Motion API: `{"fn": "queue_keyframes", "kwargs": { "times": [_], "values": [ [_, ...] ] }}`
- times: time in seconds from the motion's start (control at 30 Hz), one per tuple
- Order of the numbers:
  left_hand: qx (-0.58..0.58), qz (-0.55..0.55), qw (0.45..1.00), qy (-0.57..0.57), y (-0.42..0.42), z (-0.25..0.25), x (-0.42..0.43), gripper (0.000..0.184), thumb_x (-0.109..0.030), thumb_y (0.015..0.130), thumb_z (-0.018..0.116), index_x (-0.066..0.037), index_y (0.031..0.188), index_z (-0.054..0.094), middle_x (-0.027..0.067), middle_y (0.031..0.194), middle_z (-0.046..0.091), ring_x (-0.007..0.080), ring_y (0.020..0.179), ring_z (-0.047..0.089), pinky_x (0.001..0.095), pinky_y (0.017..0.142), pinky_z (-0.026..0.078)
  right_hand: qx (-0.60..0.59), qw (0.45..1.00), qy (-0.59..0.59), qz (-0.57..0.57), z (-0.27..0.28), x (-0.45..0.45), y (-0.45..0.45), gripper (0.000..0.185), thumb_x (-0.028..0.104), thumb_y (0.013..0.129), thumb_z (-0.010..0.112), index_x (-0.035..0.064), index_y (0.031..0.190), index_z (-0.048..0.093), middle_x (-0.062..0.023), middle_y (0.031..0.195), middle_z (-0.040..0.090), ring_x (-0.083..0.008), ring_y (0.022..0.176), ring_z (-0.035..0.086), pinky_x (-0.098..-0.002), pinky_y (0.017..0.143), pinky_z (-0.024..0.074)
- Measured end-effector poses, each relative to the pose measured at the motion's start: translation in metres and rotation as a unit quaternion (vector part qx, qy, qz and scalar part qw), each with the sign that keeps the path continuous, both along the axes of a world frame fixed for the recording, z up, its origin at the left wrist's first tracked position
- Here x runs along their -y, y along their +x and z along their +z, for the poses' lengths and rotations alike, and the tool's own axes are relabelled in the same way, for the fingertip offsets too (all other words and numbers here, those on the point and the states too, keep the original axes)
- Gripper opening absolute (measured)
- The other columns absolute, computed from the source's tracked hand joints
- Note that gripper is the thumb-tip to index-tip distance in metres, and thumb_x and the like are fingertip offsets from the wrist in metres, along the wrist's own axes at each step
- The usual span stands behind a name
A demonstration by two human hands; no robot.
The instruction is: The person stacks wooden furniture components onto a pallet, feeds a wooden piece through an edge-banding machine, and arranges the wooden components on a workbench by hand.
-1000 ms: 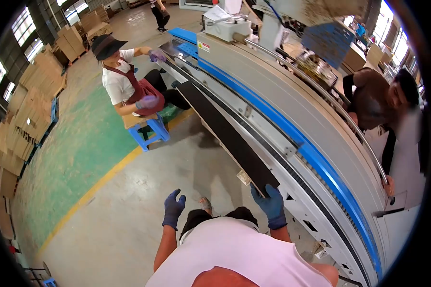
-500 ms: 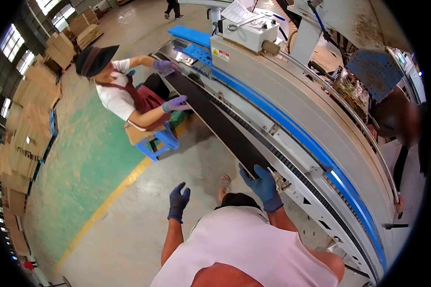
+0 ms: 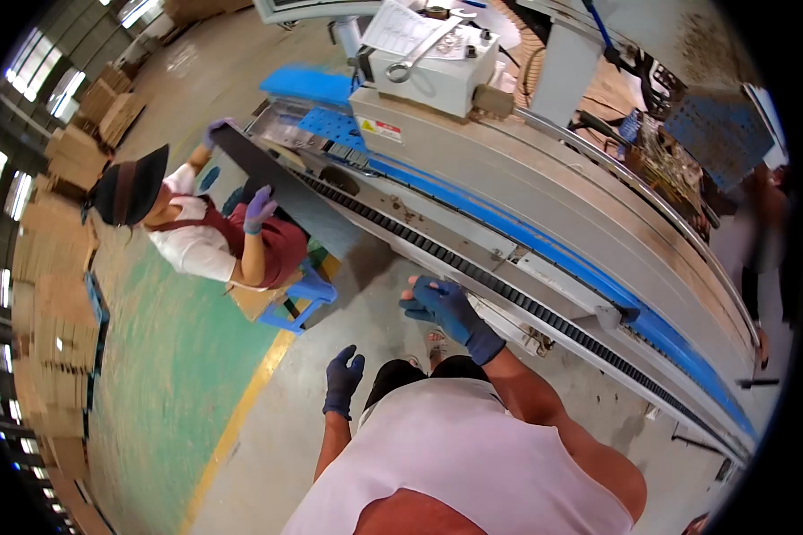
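board between seated co-worker and machine, wrench on box

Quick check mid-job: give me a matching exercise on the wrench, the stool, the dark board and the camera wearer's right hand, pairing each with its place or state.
Things:
1. Wrench
2. Stool
3. Dark board
4. Right hand

Places or states:
A. Under the seated co-worker
B. Blue-gloved, holding nothing
C. On the white box
D. By the co-worker's purple gloves

Pairs: 1-C, 2-A, 3-D, 4-B
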State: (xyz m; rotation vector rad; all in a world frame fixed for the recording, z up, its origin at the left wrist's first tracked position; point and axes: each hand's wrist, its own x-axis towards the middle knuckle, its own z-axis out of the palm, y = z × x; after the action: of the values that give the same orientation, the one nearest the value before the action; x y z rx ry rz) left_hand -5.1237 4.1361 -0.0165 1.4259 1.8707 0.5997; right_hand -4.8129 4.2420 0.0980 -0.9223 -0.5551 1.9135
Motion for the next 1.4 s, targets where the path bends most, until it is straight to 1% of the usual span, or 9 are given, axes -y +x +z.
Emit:
{"fn": "queue_keyframes", "kwargs": {
  "times": [0.2, 0.23, 0.37, 0.47, 0.57, 0.83, 1.03, 1.27, 1.4],
  "values": [
    [0.017, -0.167, 0.985, -0.036, 0.004, -0.031, -0.047, 0.043, -0.027, 0.09, 0.072, -0.001, 0.124, 0.072, 0.0215, 0.122, 0.073, 0.0338, 0.117, 0.07, 0.041, 0.103, 0.053, 0.206, 0.972, 0.032, -0.108, -0.055, 0.067, 0.014, 0.031, 0.02, 0.099, 0.068, -0.0014, 0.121, 0.068, -0.0059, 0.101, 0.074, -0.0153, 0.085, 0.07, -0.0305, 0.079, 0.0572],
    [0.008, -0.216, 0.976, -0.021, 0.007, -0.037, -0.055, 0.042, -0.028, 0.09, 0.072, -0.002, 0.123, 0.073, 0.0213, 0.12, 0.073, 0.0344, 0.115, 0.071, 0.0414, 0.102, 0.054, 0.366, 0.922, 0.08, -0.095, -0.068, 0.089, 0.024, 0.031, 0.018, 0.099, 0.066, -0.0048, 0.121, 0.069, -0.0084, 0.094, 0.071, -0.0082, 0.086, 0.065, -0.0299, 0.078, 0.0559],
    [0.006, -0.377, 0.926, -0.018, 0.02, -0.073, -0.095, 0.04, -0.03, 0.09, 0.071, -0.002, 0.118, 0.075, 0.0204, 0.116, 0.075, 0.0361, 0.112, 0.071, 0.0431, 0.1, 0.055, 0.61, 0.765, 0.032, -0.205, -0.075, 0.21, 0.037, 0.032, 0.015, 0.092, 0.068, -0.0041, 0.117, 0.07, -0.0151, 0.074, 0.069, -0.0171, 0.07, 0.069, -0.0325, 0.069, 0.0552],
    [-0.021, -0.427, 0.904, 0.008, 0.038, -0.081, -0.117, 0.041, -0.033, 0.088, 0.07, -0.002, 0.115, 0.075, 0.0214, 0.114, 0.074, 0.0368, 0.109, 0.071, 0.0438, 0.098, 0.055, 0.602, 0.742, -0.104, -0.278, -0.075, 0.279, 0.026, 0.03, 0.019, 0.089, 0.066, -0.0019, 0.109, 0.073, -0.0251, 0.09, 0.073, -0.0402, 0.082, 0.072, -0.0437, 0.072, 0.0564],
    [-0.031, -0.492, 0.87, 0.024, 0.066, -0.09, -0.133, 0.043, -0.034, 0.087, 0.069, -0.001, 0.114, 0.075, 0.0224, 0.114, 0.074, 0.037, 0.108, 0.071, 0.0442, 0.097, 0.055, 0.619, 0.697, -0.157, -0.327, -0.09, 0.342, 0.009, 0.029, 0.018, 0.09, 0.067, -0.0009, 0.112, 0.074, -0.0223, 0.092, 0.076, -0.0275, 0.072, 0.073, -0.037, 0.069, 0.0565],
    [0.018, -0.567, 0.823, -0.033, 0.205, -0.092, -0.075, 0.041, -0.031, 0.087, 0.068, 0.0, 0.112, 0.076, 0.0228, 0.107, 0.076, 0.0344, 0.102, 0.074, 0.0403, 0.094, 0.056, 0.613, 0.687, -0.201, -0.334, -0.109, 0.453, 0.018, 0.031, 0.024, 0.09, 0.065, 0.0033, 0.111, 0.075, -0.0223, 0.092, 0.073, -0.0417, 0.089, 0.071, -0.0486, 0.082, 0.0557],
    [0.04, -0.674, 0.737, -0.035, 0.306, -0.095, 0.044, 0.028, -0.022, 0.088, 0.07, 0.003, 0.099, 0.075, 0.0196, 0.097, 0.077, 0.0293, 0.089, 0.075, 0.0372, 0.082, 0.057, 0.555, 0.626, -0.252, -0.486, -0.099, 0.563, 0.084, 0.034, 0.024, 0.09, 0.066, 0.0004, 0.114, 0.073, -0.0257, 0.099, 0.073, -0.0413, 0.095, 0.071, -0.0473, 0.085, 0.0562],
    [0.037, -0.675, 0.734, -0.065, 0.407, -0.07, 0.149, 0.022, -0.017, 0.088, 0.059, 0.001, 0.078, 0.066, 0.0241, 0.072, 0.057, 0.0248, 0.061, 0.056, 0.0431, 0.063, 0.046, 0.595, 0.532, -0.35, -0.49, -0.103, 0.699, 0.145, 0.033, 0.021, 0.089, 0.067, -0.0012, 0.112, 0.074, -0.0249, 0.089, 0.073, -0.0383, 0.083, 0.073, -0.0453, 0.077, 0.0574],
    [0.006, -0.704, 0.71, -0.036, 0.462, -0.131, 0.153, 0.023, -0.02, 0.087, 0.062, 0.001, 0.081, 0.068, 0.0236, 0.075, 0.061, 0.0229, 0.063, 0.059, 0.044, 0.063, 0.046, 0.567, 0.529, -0.388, -0.498, -0.11, 0.738, 0.172, 0.034, 0.02, 0.09, 0.066, -0.0036, 0.112, 0.073, -0.0256, 0.093, 0.074, -0.0347, 0.084, 0.075, -0.0407, 0.078, 0.0579]
  ]
}}
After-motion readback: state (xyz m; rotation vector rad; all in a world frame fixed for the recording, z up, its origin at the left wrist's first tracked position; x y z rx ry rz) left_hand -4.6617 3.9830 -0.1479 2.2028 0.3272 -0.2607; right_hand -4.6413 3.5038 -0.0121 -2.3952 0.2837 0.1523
